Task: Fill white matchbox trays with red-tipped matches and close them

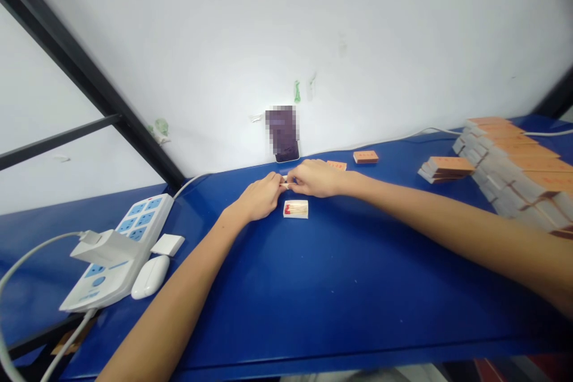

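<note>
Both hands meet near the back of the blue table (340, 274). My left hand (264, 196) has its fingers closed on a small pale item, mostly covered by the fingertips. From the other side, my right hand (317, 178) pinches at the same pale item. Just in front of them lies an open white matchbox tray (296, 209) holding red-tipped matches. An orange matchbox piece (337, 165) shows partly behind my right hand. Another orange matchbox (366, 157) rests a little further right.
Matchboxes (452, 166) are stacked at the right beside a large pile (528, 167). A phone (283, 133) leans on the wall. Left are a power strip (150, 221), a white earbud case (151, 277) and a flat white square (168, 245). A black metal frame (89, 54) stands left.
</note>
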Tool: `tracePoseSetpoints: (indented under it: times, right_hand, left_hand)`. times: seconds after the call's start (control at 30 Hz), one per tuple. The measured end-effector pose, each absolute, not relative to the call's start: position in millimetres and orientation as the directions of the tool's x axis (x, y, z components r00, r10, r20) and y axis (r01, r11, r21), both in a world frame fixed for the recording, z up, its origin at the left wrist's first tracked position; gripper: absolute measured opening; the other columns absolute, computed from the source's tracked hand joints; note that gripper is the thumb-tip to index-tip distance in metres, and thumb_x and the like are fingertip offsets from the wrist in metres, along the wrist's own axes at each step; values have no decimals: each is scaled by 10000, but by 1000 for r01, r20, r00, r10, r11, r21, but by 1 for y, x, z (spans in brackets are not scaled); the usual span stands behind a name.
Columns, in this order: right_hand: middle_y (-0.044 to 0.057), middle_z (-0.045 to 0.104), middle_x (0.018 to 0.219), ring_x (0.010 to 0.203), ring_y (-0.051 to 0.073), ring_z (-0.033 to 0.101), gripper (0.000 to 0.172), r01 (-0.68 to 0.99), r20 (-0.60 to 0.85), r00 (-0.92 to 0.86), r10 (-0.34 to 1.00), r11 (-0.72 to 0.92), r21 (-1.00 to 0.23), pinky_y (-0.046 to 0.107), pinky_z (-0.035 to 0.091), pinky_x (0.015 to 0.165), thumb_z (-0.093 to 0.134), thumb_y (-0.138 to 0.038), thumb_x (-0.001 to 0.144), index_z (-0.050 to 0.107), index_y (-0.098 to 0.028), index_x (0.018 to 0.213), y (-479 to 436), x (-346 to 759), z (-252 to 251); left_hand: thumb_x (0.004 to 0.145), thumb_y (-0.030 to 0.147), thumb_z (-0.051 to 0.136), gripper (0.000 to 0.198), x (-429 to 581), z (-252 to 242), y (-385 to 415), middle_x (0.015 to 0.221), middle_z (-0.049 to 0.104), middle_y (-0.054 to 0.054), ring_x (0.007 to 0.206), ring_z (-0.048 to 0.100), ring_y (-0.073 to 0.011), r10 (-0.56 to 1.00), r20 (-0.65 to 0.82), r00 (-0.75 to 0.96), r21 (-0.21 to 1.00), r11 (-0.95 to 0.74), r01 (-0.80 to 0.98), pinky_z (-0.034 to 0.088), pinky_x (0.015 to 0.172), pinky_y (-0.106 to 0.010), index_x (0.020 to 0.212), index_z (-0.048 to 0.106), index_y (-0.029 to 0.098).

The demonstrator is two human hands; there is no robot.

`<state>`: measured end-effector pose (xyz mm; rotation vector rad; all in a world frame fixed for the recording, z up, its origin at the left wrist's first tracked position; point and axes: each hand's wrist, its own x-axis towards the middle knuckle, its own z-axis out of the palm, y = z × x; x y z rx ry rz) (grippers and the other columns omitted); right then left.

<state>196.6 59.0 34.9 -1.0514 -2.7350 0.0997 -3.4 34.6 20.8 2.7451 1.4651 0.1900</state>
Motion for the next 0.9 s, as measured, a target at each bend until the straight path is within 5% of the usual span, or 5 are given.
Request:
tracePoseSetpoints:
  times: [0.2, 0.33, 0.6, 0.9]
  right_hand:
    - [-2, 654, 613, 533, 107, 512, 242, 575, -103, -790, 604, 672, -466, 246, 337, 546, 545, -330, 815, 708, -167, 741, 56, 202, 62]
    - [-7, 654, 613, 486, 90, 515, 217, 613, -277, -776, 566, 575, -542, 236, 360, 528, 579, -323, 778, 710, -151, 752, 51, 203, 71]
    - [11, 666, 614, 568, 123, 603, 219, 619, -287, -780, 556, 618, -484, 232, 396, 553, 618, -310, 777, 758, -143, 790, 49, 201, 68]
    - [-24, 540, 490, 479, 96, 446, 248, 619, -223, -786, 577, 728, -295, 258, 300, 518, 588, -258, 822, 708, -165, 625, 32, 196, 76]
  left_hand:
    - [984, 407, 347, 342, -2, 35, 29, 907, 632, -74, 771, 559, -181, 733, -37, 679, 426, -603, 674, 443, 721, -304, 913, 577, 164]
    - [963, 476, 383, 395, -2, 39, 25, 790, 596, -30, 662, 490, -138, 691, -129, 711, 556, -544, 629, 405, 616, -264, 864, 597, 160]
    - [909, 490, 511, 364, -2, 41, 22, 682, 590, 2, 580, 441, -107, 721, -85, 688, 541, -546, 639, 334, 537, -237, 845, 665, 166]
    - [829, 415, 637, 273, -4, 38, 22, 744, 676, -30, 609, 500, -109, 741, 46, 670, 525, -588, 615, 376, 567, -242, 800, 739, 164]
